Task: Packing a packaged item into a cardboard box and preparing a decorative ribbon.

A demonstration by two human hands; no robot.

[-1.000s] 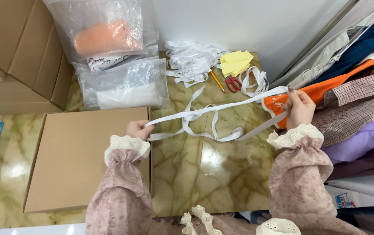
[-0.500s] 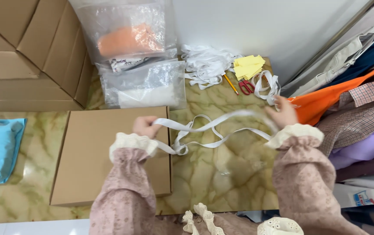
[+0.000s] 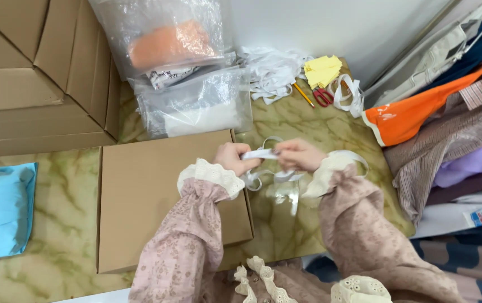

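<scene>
Head-camera view looks down on two hands brought close together above a marbled green-and-cream tabletop (image 3: pixel 319 123). The left hand (image 3: pixel 232 158) is curled, its fingers closed around one end of a white fabric strap (image 3: pixel 260 154); the right hand (image 3: pixel 298 154) pinches the same strap between thumb and fingertips just beside it. A short flat stretch of strap runs taut between the two grips, and the rest falls below the fingers in soft, tangled loops that rest on the tabletop, with one loop curving out past the right wrist. The strap looks woven, thin and limp, like ribbon or tape. Both wrists wear pale pink, finely patterned sleeves with cream lace cuffs.

Directly under the left hand lies a flat brown cardboard box (image 3: pixel 157 191), matte and square-cornered. Beyond the fingers sit two crinkled clear plastic bags (image 3: pixel 196 104), one holding something orange, the other something white. Farther beyond the right hand lie a heap of white straps (image 3: pixel 271 70), yellow paper pieces (image 3: pixel 322 68), red-handled scissors (image 3: pixel 324 96) and a yellow pencil (image 3: pixel 303 94). Folded garments (image 3: pixel 448 129) are stacked to the right of the right hand.
</scene>
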